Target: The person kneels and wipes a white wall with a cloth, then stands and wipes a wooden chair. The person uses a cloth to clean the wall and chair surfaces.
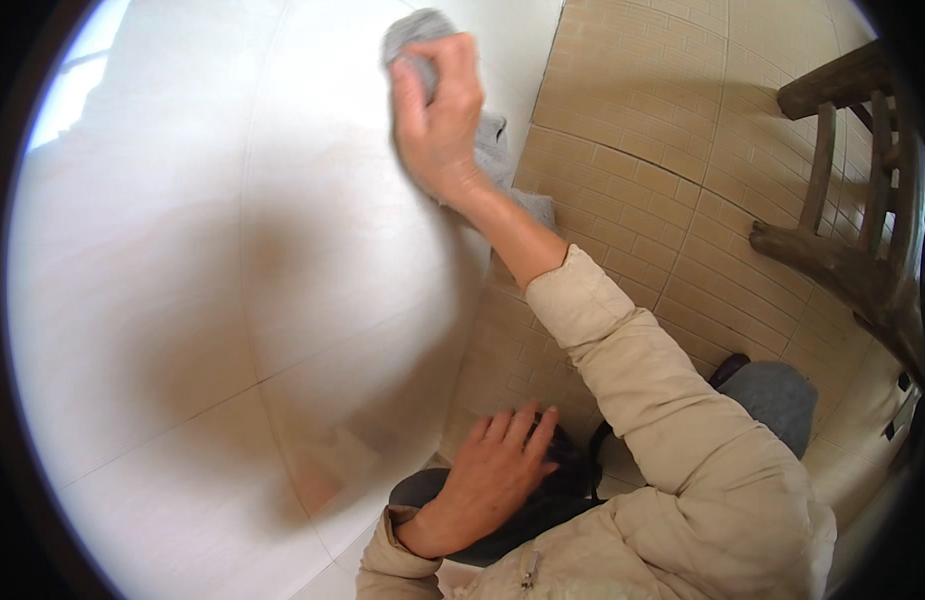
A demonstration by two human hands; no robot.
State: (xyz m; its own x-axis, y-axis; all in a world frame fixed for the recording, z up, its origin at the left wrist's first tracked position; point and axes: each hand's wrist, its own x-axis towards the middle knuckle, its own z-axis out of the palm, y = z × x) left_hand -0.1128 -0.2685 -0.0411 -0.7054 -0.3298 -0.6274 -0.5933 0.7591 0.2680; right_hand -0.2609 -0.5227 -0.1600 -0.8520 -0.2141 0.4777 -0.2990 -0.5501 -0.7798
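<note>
My right hand [440,112], at the top centre, is closed around a bunched grey cloth [417,26]. It is over glossy white tiles [170,262], against which the cloth seems pressed. Part of another piece of grey cloth [492,142] shows behind my right wrist, along the border between the white tiles and the tan ones. My left hand [496,472] rests near my dark-trousered knee at the lower centre, fingers spread, with nothing held in it. Both arms wear a beige padded jacket.
Tan brick-patterned floor tiles [620,150] cover the right side. A dark wooden chair or similar furniture [867,277] stands at the far right. My shadow falls across the white tiles, which also carry a faint reflection.
</note>
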